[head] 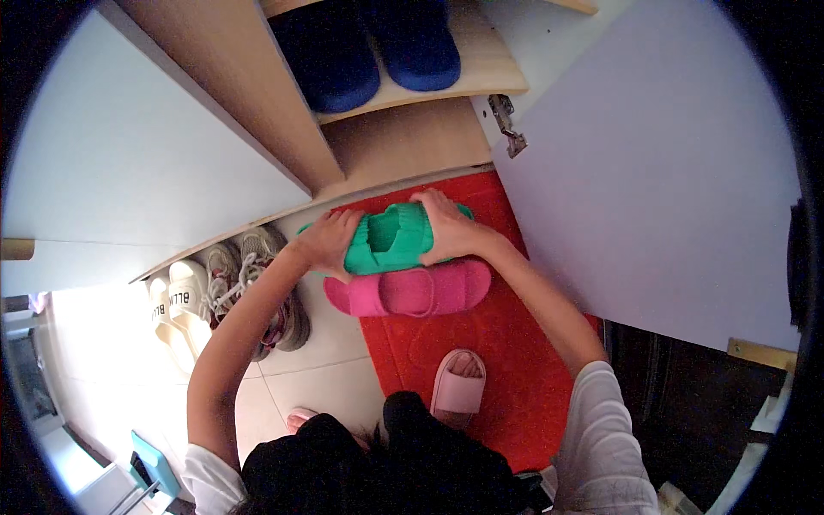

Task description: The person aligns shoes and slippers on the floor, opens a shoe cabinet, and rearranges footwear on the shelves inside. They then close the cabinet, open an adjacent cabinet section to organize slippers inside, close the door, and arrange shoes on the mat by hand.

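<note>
A pair of green slippers [393, 256] lies sideways between my two hands, over the red mat. My left hand [329, 241] grips the left end, with its thumb on the near side. Around the right end, my right hand [450, 226] has its fingers over the far side and its thumb toward me. Bright pink slippers [407, 293] are directly on the near side of the green ones, their upper edge partly covered. Whether the two colours touch, I cannot tell. My palms hide both ends of the green footwear.
Dark blue slippers [421, 61] sit on a wooden shelf [412, 100] inside the cabinet. Its white door [644, 167] stands open at right. Sneakers [293, 315] and cream shoes [187, 290] line the tiled floor at left. My foot in a pink slide [460, 389] rests on the red mat [425, 347].
</note>
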Tool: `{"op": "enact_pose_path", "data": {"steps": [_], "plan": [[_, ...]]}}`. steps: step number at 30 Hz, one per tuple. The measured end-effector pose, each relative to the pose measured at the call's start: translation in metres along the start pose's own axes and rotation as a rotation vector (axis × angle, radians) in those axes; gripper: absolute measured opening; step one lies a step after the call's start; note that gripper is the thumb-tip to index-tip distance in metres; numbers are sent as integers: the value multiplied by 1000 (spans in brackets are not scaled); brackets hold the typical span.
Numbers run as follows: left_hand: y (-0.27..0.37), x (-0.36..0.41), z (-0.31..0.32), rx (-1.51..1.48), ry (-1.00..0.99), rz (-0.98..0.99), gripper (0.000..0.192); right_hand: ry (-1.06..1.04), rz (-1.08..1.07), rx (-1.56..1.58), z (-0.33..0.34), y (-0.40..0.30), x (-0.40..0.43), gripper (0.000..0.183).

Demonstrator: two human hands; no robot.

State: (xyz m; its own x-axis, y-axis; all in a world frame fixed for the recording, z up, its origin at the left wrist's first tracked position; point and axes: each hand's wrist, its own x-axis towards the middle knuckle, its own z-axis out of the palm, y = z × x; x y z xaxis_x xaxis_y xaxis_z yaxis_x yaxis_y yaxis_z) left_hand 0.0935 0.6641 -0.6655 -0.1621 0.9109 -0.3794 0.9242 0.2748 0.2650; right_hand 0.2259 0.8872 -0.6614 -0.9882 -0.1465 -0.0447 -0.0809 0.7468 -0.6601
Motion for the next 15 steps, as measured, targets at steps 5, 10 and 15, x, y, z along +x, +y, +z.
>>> {"op": "enact_pose_path", "data": {"steps": [5, 10, 15], "plan": [[5, -6, -6, 12, 190, 95, 111, -183, 88, -186, -16, -14, -4, 103], [30, -7, -37, 33, 480, 151, 87, 8, 251, -489, -62, -52, -49, 104], [39, -22, -29, -64, 586, 228, 56, 268, 501, -480, -64, -74, -73, 102]]}}
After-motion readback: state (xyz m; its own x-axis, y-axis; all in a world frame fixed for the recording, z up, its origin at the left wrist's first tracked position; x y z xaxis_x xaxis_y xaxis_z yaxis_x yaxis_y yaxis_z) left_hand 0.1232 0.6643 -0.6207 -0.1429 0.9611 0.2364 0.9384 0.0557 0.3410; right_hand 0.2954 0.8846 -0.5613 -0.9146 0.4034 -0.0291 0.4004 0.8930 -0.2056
